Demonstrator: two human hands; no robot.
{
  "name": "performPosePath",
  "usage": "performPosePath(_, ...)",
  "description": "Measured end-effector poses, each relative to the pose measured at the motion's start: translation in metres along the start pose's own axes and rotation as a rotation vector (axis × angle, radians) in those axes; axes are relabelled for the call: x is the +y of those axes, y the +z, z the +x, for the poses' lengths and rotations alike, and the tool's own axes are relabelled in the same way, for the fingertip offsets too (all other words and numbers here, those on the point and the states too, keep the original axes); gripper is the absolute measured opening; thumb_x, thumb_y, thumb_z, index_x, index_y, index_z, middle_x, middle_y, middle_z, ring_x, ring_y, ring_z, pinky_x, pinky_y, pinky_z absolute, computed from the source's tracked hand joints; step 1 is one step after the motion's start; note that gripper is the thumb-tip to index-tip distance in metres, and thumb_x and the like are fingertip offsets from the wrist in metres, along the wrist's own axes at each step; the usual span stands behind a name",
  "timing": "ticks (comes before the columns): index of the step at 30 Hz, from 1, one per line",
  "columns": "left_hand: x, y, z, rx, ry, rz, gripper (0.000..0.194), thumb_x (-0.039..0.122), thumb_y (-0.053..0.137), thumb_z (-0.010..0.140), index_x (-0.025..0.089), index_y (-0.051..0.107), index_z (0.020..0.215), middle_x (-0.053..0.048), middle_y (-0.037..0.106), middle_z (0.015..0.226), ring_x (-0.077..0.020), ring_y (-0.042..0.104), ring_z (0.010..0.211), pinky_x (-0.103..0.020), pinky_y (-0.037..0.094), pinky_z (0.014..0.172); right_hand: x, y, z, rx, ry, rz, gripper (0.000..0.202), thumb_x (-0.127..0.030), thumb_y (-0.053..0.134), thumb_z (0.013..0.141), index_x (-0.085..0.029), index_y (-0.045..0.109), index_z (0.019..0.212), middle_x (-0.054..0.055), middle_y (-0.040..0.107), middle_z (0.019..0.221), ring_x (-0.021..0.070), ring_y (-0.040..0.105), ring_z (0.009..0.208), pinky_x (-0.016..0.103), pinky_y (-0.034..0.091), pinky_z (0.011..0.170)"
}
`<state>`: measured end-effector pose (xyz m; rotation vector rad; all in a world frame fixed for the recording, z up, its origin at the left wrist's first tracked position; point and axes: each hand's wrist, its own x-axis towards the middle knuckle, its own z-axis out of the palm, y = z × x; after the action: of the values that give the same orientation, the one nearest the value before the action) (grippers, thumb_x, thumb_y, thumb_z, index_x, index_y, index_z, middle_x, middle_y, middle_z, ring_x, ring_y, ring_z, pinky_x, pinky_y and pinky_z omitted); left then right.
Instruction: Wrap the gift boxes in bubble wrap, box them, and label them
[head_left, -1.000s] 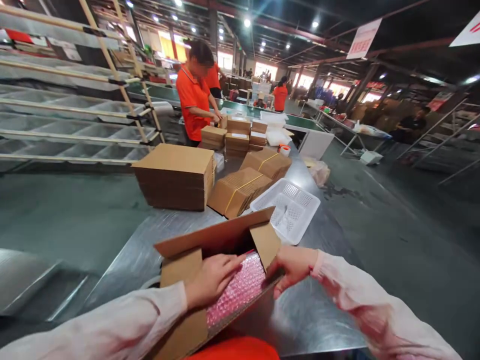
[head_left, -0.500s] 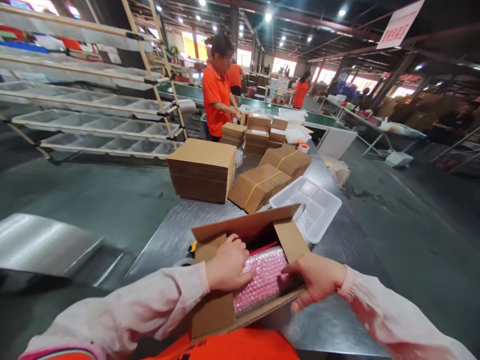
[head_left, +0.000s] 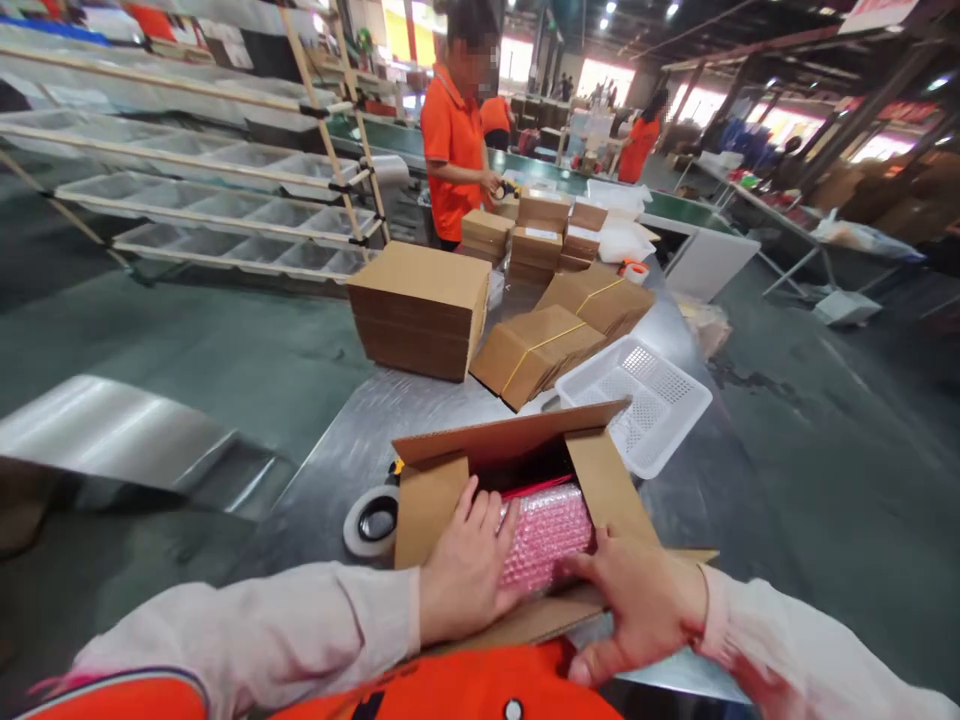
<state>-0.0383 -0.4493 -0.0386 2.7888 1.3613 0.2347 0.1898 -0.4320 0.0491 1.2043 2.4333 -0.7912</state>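
Note:
An open cardboard box (head_left: 517,435) stands on the metal table directly before me, its flaps folded outward. Inside lies a package in pink bubble wrap (head_left: 547,530), with something red along its far edge. My left hand (head_left: 472,560) rests at the package's left end by the left flap, fingers stretched out. At the right near corner of the box, my right hand (head_left: 641,600) has its thumb spread and one finger reaching to the package; its other fingers are partly hidden. Beside the box on the left lies a tape roll (head_left: 373,524).
A white plastic basket (head_left: 679,385) sits behind the box. Flat cardboard stacks, one a tall stack (head_left: 420,310) and others strapped bundles (head_left: 536,350), lie farther back. A co-worker in orange (head_left: 454,150) stands at the table's far left, near a tray rack (head_left: 247,205).
The view has shifted, bringing the tape roll into plainer sight. My left hand has moved nearer along the package with its fingers stretched; my right hand's thumb is now farther from the box edge.

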Motion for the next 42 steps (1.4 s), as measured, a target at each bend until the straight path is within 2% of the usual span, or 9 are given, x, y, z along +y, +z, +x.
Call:
performPosePath(4, 0.015, 0.013, -0.007, -0.021, -0.045, 0.021, 0.083, 0.067, 0.040, 0.091, 0.003, 0.047, 0.143, -0.027, 0.057, 0.132, -0.0426, 0.049, 0.126, -0.065, 0.019, 0.114, -0.016, -0.003, -0.004, -0.026, 0.031, -0.042, 0.078, -0.080, 0.067, 0.063, -0.019, 0.073, 0.111, 0.017, 0.071, 0.093, 0.0356, 0.067, 0.087, 0.040, 0.049, 0.074)
performPosePath(11, -0.002, 0.018, 0.002, -0.069, -0.065, -0.139, 0.073, 0.058, 0.049, 0.092, 0.004, 0.051, 0.140, -0.023, 0.062, 0.116, -0.0363, 0.055, 0.111, -0.060, 0.037, 0.107, -0.001, -0.018, 0.027, -0.103, 0.057, -0.152, 0.076, -0.088, 0.047, 0.074, -0.018, 0.076, 0.078, 0.015, 0.070, 0.072, 0.0298, 0.068, 0.071, 0.033, 0.040, 0.060)
performPosePath(14, -0.032, 0.012, 0.013, -0.079, -0.136, -0.354, 0.046, 0.039, 0.039, 0.099, 0.013, 0.064, 0.128, -0.017, 0.065, 0.109, -0.0285, 0.059, 0.103, -0.047, 0.050, 0.095, 0.012, -0.017, 0.058, 0.086, 0.068, -0.355, 0.082, -0.092, 0.048, 0.069, -0.015, 0.075, 0.078, 0.016, 0.070, 0.075, 0.0286, 0.066, 0.072, 0.033, 0.038, 0.062)
performPosePath(19, -0.082, -0.031, 0.009, -0.208, -0.013, -0.662, 0.053, 0.030, 0.014, 0.105, 0.019, 0.049, 0.143, -0.010, 0.069, 0.121, -0.0179, 0.065, 0.107, -0.034, 0.052, 0.094, 0.046, 0.012, 0.093, 0.528, -0.130, -0.337, 0.088, -0.096, 0.045, 0.065, -0.015, 0.071, 0.090, 0.013, 0.068, 0.094, 0.0256, 0.059, 0.088, 0.037, 0.039, 0.080)
performPosePath(23, -0.053, -0.032, -0.013, -0.206, 0.019, -0.432, 0.067, 0.056, 0.046, 0.096, 0.018, 0.040, 0.151, -0.018, 0.045, 0.152, -0.0328, 0.043, 0.139, -0.052, 0.036, 0.114, 0.054, 0.035, 0.089, 0.707, -0.123, -0.308, 0.080, -0.092, 0.049, 0.069, -0.018, 0.070, 0.092, 0.013, 0.067, 0.107, 0.0292, 0.054, 0.102, 0.046, 0.033, 0.096)
performPosePath(29, -0.014, -0.004, -0.026, -0.207, 0.108, -0.221, 0.093, 0.064, 0.057, 0.086, 0.007, 0.031, 0.154, -0.025, 0.020, 0.161, -0.0412, 0.014, 0.151, -0.065, 0.015, 0.120, 0.009, 0.076, 0.066, 0.864, 0.002, -0.405, 0.078, -0.068, 0.044, 0.090, -0.012, 0.048, 0.144, 0.022, 0.042, 0.151, 0.0380, 0.027, 0.143, 0.061, 0.009, 0.115)
performPosePath(33, -0.047, -0.046, -0.021, -0.067, 0.220, -0.414, 0.071, 0.047, 0.046, 0.097, 0.012, 0.026, 0.155, -0.018, 0.036, 0.158, -0.0276, 0.030, 0.148, -0.046, 0.032, 0.120, -0.003, 0.099, 0.062, 0.868, -0.039, -0.397, 0.086, -0.068, 0.047, 0.087, -0.009, 0.041, 0.148, 0.022, 0.037, 0.154, 0.0382, 0.019, 0.148, 0.061, 0.006, 0.118)
performPosePath(37, -0.082, -0.099, 0.012, 0.260, 0.047, -0.306, 0.061, 0.041, 0.051, 0.095, 0.019, 0.036, 0.150, -0.014, 0.047, 0.149, -0.0297, 0.041, 0.139, -0.049, 0.034, 0.117, 0.003, 0.108, 0.056, 1.089, -0.103, -0.404, 0.073, -0.067, 0.052, 0.085, -0.013, 0.056, 0.135, 0.019, 0.056, 0.138, 0.0365, 0.032, 0.142, 0.060, 0.004, 0.120)
performPosePath(42, -0.084, -0.104, 0.058, 0.118, -0.077, -0.108, 0.107, 0.055, 0.074, 0.074, 0.009, 0.021, 0.154, -0.026, 0.033, 0.154, -0.0418, 0.037, 0.139, -0.055, 0.035, 0.112, 0.004, 0.120, 0.052, 1.255, -0.111, -0.400, 0.066, -0.066, 0.051, 0.087, -0.017, 0.059, 0.129, 0.016, 0.062, 0.128, 0.0342, 0.041, 0.136, 0.060, 0.009, 0.120)
